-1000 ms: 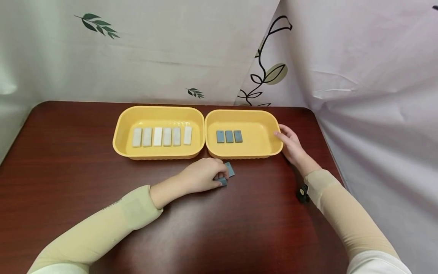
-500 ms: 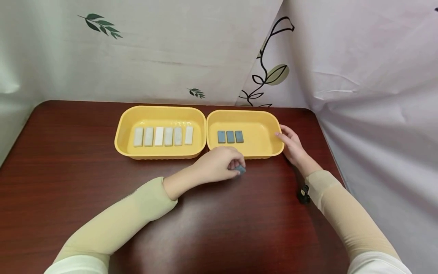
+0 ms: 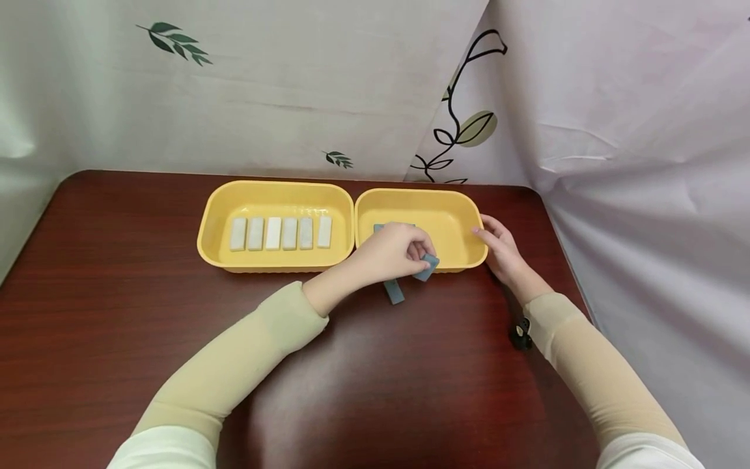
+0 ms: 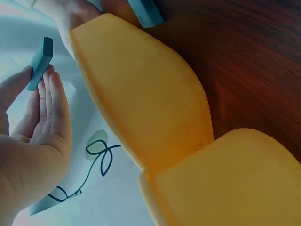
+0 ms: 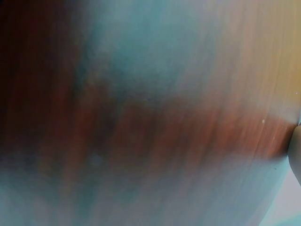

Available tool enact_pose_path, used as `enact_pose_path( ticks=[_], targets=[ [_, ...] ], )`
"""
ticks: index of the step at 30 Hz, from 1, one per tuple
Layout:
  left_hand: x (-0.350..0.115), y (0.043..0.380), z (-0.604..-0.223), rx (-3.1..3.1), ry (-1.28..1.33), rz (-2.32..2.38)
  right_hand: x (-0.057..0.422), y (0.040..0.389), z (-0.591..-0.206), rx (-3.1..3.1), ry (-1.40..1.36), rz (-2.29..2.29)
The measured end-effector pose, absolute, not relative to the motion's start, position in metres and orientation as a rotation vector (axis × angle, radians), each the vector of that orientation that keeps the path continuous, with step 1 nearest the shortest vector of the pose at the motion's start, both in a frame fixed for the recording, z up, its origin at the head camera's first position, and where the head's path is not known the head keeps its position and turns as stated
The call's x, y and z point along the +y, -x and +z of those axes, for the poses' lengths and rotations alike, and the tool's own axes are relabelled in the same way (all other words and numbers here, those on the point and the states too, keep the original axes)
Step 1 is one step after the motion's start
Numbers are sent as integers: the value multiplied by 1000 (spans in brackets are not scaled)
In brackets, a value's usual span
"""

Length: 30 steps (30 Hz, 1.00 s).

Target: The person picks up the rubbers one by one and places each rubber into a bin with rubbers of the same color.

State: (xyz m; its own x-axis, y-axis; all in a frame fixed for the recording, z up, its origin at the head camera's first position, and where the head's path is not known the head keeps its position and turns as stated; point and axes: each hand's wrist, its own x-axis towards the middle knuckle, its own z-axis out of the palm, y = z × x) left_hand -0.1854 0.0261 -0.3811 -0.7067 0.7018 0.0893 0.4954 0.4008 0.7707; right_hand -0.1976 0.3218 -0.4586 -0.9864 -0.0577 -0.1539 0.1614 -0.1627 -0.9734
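My left hand [image 3: 394, 253] pinches a blue-grey rectangular block [image 3: 427, 267] between thumb and fingers, above the front rim of the right yellow tray [image 3: 451, 228]. The left wrist view shows the same block [image 4: 41, 63] tilted at the fingertips. Blue-grey blocks inside that tray are mostly hidden behind the hand. Another blue-grey block [image 3: 394, 292] lies on the table just in front of the tray, partly covered by the hand. At the tray's right end, my right hand [image 3: 502, 251] holds the rim, thumb over the edge and fingers outside.
A second yellow tray [image 3: 275, 262] touches the right one on its left side and holds a row of several whitish blocks [image 3: 273, 233]. A small black object [image 3: 520, 333] is by the right sleeve. Patterned cloth [image 3: 281, 85] hangs behind the dark red table [image 3: 375, 384].
My left hand has picked up a blue-grey block from the table and carried it rightward and up to the right tray's front rim. The right hand stays at the tray.
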Motion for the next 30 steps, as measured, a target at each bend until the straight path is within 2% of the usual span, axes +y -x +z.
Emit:
enact_pose_path(
  ticks=[30],
  targets=[
    [52,225,-398,2468,-771,1352,322,197,-458,1917,-130,-2295]
  ],
)
